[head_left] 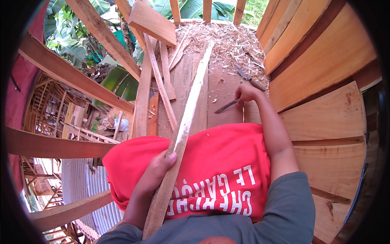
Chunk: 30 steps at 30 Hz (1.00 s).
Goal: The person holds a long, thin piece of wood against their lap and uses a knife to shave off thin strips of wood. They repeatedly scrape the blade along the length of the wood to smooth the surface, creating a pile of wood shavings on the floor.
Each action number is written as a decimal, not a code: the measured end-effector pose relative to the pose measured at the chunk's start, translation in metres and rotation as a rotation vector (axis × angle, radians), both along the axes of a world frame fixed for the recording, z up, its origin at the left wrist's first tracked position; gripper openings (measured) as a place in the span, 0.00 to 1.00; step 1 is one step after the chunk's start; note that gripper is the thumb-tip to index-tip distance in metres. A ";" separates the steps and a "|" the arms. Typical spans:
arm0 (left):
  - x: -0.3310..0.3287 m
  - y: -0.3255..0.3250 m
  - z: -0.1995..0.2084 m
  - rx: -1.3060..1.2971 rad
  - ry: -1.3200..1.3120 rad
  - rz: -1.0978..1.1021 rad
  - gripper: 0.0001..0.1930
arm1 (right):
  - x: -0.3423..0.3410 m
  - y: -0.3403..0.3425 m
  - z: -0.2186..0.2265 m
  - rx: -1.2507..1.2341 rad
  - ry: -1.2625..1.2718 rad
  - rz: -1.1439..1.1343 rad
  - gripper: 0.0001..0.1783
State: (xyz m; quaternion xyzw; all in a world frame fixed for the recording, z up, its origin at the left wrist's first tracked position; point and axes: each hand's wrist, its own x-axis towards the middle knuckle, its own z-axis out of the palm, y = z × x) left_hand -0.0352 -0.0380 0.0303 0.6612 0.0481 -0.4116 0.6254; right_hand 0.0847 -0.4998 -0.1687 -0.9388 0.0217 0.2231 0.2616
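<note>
My left hand (160, 168) is closed around a long wooden strip (189, 110). The strip slants from beside my body across my lap and out over the floor boards. Its far part shows pale, fresh wood, while the near part is rougher and browner. My right hand (246, 93), with the arm stretched forward, is closed on a knife (227, 106); its dark blade points to the left, low over the boards and apart from the strip. Just beyond this hand lies another dark-bladed tool (255, 81), partly hidden by the fingers. A red cloth (215, 152) with white lettering covers my lap.
Wood shavings (227, 40) heap at the far end of the plank floor (195, 118). Loose narrow boards (162, 89) lie to the left, below a raised wooden block (152, 22). Slatted rails (77, 91) border the left side; a plank wall (325, 118) stands on the right.
</note>
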 end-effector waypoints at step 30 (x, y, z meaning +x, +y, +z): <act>-0.001 0.001 -0.002 0.041 -0.016 0.028 0.26 | -0.042 0.156 0.102 0.663 0.381 0.171 0.28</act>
